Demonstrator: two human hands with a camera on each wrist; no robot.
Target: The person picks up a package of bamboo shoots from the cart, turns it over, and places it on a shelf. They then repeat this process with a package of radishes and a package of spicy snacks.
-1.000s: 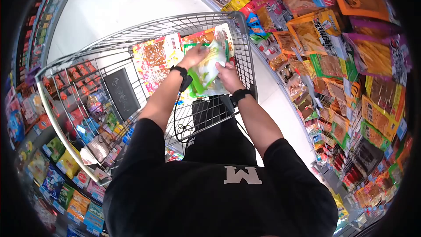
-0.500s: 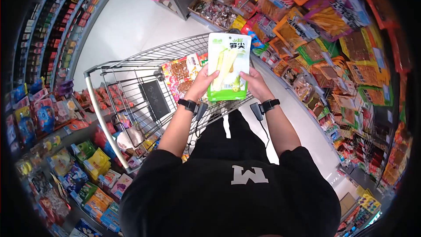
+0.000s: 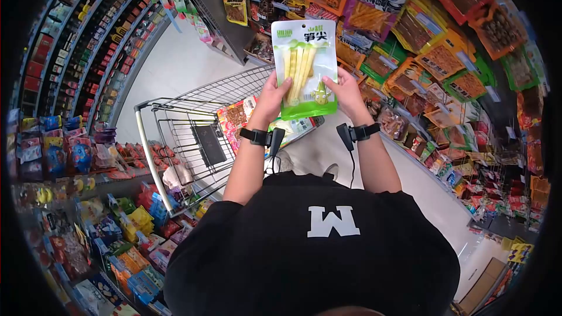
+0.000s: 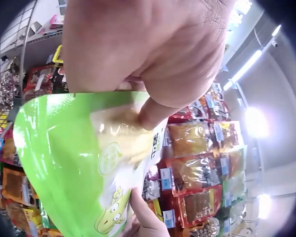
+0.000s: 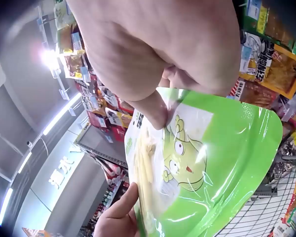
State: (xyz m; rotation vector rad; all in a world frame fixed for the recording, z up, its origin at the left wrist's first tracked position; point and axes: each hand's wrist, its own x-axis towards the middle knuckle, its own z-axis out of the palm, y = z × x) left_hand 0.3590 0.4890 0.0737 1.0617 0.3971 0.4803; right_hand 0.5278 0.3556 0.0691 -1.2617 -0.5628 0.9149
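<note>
A white and green pouch of bamboo shoots [image 3: 304, 65] is held up in front of the person's body, its printed front facing the head camera. The left hand [image 3: 270, 99] grips its left edge, thumb on the front and the other fingers behind. Opposite it, the right hand [image 3: 347, 95] pinches the right edge in the same way. In the left wrist view the pouch's green bottom [image 4: 59, 153] is close to the camera. A cartoon shoot [image 5: 185, 160] shows on the pouch in the right wrist view.
A metal shopping cart [image 3: 175, 123] stands ahead to the left. In it lie red snack packs [image 3: 237, 116] and a white-green pack [image 3: 298, 127]. Shelves of bagged snacks [image 3: 448, 58] line the right; more goods [image 3: 137, 222] fill the left. A dark shelf end [image 3: 202, 11] stands ahead.
Both hands have lifted the pouch from low over the cart, turned its front to the head camera and carried it farther forward. The cart now appears lower in the head view.
</note>
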